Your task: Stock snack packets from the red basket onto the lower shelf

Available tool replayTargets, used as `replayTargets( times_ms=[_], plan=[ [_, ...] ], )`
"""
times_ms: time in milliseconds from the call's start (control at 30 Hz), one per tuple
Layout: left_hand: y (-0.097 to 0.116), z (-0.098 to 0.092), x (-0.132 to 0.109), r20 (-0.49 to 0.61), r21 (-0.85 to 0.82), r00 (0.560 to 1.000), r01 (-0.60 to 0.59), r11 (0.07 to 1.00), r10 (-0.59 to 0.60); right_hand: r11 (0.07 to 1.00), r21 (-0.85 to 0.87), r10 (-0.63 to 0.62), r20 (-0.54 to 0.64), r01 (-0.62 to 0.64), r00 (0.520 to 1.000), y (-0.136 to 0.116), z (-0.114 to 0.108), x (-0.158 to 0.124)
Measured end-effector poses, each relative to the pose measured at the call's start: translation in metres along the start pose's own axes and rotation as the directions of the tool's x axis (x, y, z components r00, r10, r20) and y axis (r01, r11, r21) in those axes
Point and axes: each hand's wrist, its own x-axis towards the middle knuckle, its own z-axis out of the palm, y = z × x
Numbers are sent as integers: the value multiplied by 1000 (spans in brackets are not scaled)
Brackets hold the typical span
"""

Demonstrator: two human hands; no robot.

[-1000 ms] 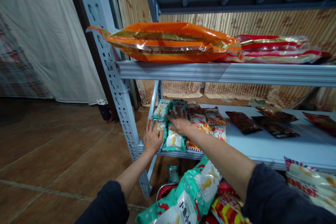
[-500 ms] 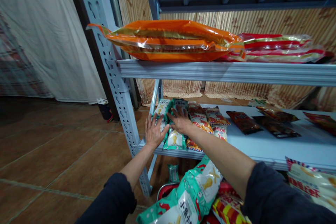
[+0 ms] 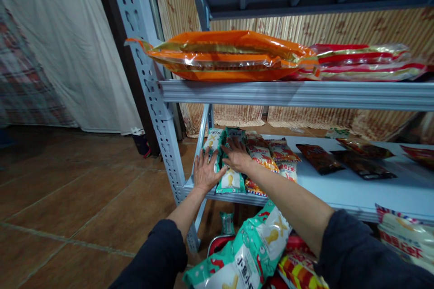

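Note:
Both my hands rest on the lower steel shelf [image 3: 342, 192], fingers spread. My left hand [image 3: 208, 172] lies flat against the left side of a row of green-and-white snack packets, touching a packet [image 3: 213, 141]. My right hand [image 3: 238, 155] presses on top of the green-and-white packets, above a lying packet [image 3: 230, 181]. Neither hand visibly grips anything. Just right of my right hand lie red-and-yellow snack packets [image 3: 271, 156], and dark brown packets [image 3: 320, 159] lie farther right.
A perforated steel upright [image 3: 156, 113] stands left of my hands. An orange bag [image 3: 230, 56] and a red-striped bag [image 3: 366, 64] lie on the shelf above. Large green-and-white bags [image 3: 256, 248] are heaped below the shelf. A tiled floor [image 3: 84, 189] spreads left.
My left hand has moved slightly right, closer to my right hand, on the green packets. The view has swung a little, shifting the rack rightward in the picture.

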Motion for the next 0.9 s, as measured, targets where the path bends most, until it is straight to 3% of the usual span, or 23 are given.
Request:
replayTargets(
  times_ms=[133, 300, 600, 733, 900],
  plan=[
    [2, -1, -1, -5, 18, 1000, 5, 1000, -5, 1000, 28, 4, 35, -5, 999, 0, -5, 0],
    [2, -1, -1, 6, 20, 1000, 3, 1000, -3, 999, 42, -41, 160, 35, 986, 4, -15, -1],
    [3, -3, -1, 19, 8, 1000, 17, 1000, -17, 977, 72, -212, 368, 200, 906, 19, -30, -1],
    [3, -5, -1, 15, -4, 1000, 3, 1000, -3, 980, 50, -198, 330, 192, 923, 22, -28, -5],
    [2, -5, 0, 16, 3, 1000, -6, 1000, 6, 992, 34, -127, 161, 123, 979, 20, -24, -8]
  ],
)
